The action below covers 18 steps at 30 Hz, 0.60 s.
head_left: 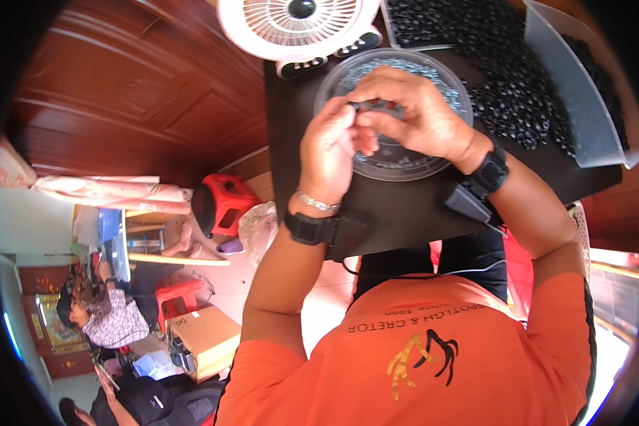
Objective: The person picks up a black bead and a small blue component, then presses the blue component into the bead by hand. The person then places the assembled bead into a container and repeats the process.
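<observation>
Over a round clear plastic tub (461, 96), both my hands meet on a short dark strip (382, 107) that looks like small black pieces in a row. My left hand (326, 153) pinches the strip's left end between thumb and fingers. From the other side, my right hand (433, 121) curls around the strip with its thumb below. Its exact kind is too small to make out, and my fingers partly hide it. Many tiny shiny bluish-grey pieces (405, 64) lie in the tub beneath my hands.
Small black ring-like parts (518, 106) spread in a heap to the right, beside a translucent bin (582, 92). A white fan (291, 42) stands at the far left of the dark table (383, 213). Leftward are a red stool (227, 206), a cardboard box (206, 337) and other people (121, 323).
</observation>
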{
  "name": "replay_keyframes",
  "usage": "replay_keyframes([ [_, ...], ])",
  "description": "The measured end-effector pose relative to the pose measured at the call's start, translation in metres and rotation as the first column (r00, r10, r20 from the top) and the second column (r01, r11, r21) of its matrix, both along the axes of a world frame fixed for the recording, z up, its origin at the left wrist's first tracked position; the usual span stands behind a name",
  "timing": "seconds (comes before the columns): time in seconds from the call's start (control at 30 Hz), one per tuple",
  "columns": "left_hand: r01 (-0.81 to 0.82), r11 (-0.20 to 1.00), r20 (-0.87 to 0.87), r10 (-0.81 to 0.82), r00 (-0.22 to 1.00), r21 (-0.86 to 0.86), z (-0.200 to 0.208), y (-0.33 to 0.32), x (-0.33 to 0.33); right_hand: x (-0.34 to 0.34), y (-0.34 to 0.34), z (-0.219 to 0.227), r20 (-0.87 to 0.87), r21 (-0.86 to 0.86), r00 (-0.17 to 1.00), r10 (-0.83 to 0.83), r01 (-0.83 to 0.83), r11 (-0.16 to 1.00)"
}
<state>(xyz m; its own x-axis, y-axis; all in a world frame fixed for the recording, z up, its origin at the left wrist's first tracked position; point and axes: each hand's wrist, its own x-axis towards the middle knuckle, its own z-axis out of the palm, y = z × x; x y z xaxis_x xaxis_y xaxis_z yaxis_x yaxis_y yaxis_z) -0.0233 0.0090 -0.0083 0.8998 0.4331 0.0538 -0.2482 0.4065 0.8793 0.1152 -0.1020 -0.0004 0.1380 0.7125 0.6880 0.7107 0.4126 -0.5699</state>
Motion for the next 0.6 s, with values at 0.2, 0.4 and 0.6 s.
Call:
replay_keyframes([
  [0.2,0.066,0.994,-0.013,-0.065,0.998,0.087,-0.004,-0.007,0.004,0.0,-0.01,0.004,0.111,-0.012,0.987,-0.119,0.121,0.993],
  [0.4,0.024,0.993,-0.02,-0.021,1.0,0.118,0.001,-0.002,-0.003,0.0,-0.006,0.01,0.087,0.026,0.995,-0.045,0.043,0.999],
  [0.6,0.068,0.99,-0.017,-0.067,0.998,0.127,-0.003,-0.003,-0.002,0.022,-0.017,0.025,-0.066,-0.039,0.996,-0.06,0.057,0.998],
])
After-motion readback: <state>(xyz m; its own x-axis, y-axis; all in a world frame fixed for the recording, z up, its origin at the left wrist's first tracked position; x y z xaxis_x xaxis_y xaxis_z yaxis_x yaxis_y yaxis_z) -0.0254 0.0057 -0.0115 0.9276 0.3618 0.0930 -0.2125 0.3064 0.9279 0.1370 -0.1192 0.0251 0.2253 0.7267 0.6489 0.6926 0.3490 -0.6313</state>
